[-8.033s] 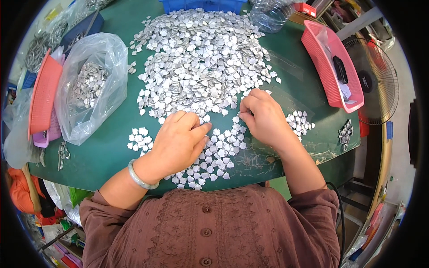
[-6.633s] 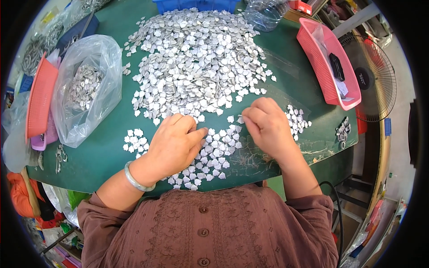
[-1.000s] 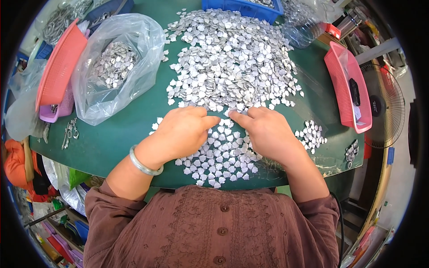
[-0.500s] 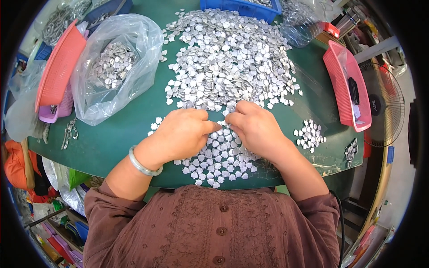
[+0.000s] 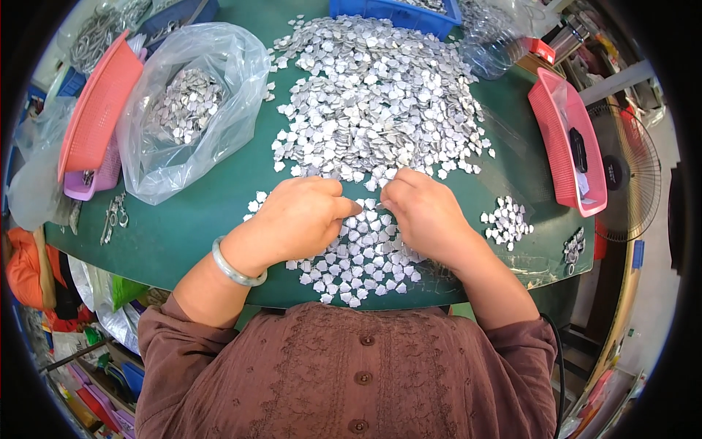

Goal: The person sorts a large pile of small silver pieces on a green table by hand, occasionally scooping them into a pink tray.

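A large heap of small silver leaf-shaped metal pieces [image 5: 373,102] covers the far middle of the green table. A looser spread of the same pieces [image 5: 358,256] lies in front of me, partly under my hands. My left hand [image 5: 300,216], with a pale bangle [image 5: 235,265] at its wrist, is closed, thumb and forefinger pointing right over the spread. Opposite it, my right hand [image 5: 424,208] is closed with its fingertips bent down by the heap's near edge. Whatever either hand holds is hidden by the fingers.
A clear plastic bag [image 5: 248,95] holding more pieces stands left, beside a tilted pink basket [image 5: 95,110]. To the right are a small pile of pieces [image 5: 507,221], another pink basket [image 5: 545,132] and a fan [image 5: 636,172]. A blue tray [image 5: 395,22] stands behind the heap.
My right hand has shifted slightly right, widening the gap between the two hands' fingertips. My left hand stays almost in place.
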### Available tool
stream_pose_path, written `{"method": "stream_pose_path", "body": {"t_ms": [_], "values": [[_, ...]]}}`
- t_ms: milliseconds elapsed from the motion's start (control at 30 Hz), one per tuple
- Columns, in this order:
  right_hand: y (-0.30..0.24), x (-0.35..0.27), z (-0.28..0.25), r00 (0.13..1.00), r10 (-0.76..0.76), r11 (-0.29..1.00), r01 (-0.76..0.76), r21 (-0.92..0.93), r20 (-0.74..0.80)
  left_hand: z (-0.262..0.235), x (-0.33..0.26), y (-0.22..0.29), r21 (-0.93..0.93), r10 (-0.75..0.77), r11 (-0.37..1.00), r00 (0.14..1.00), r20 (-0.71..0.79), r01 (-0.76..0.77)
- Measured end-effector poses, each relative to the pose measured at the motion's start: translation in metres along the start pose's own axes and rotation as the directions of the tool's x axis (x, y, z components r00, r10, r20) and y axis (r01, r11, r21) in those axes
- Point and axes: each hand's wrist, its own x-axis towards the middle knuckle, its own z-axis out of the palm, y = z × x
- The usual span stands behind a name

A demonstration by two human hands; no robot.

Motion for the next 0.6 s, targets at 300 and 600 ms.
{"method": "stream_pose_path", "body": {"t_ms": [300, 600], "values": [[0.069, -0.063, -0.079, 0.936, 0.347, 0.903, -0.352, -0.248, -0.066, 0.012, 0.008, 0.004, 0.046, -0.011, 0.999, 0.992, -0.125, 0.017], [0.054, -0.052, -0.058, 0.962, 0.237, 0.933, -0.263, -0.246, -0.134, 0.015, 0.009, 0.006, 0.110, 0.016, 0.994, 0.995, -0.099, -0.005]]}}
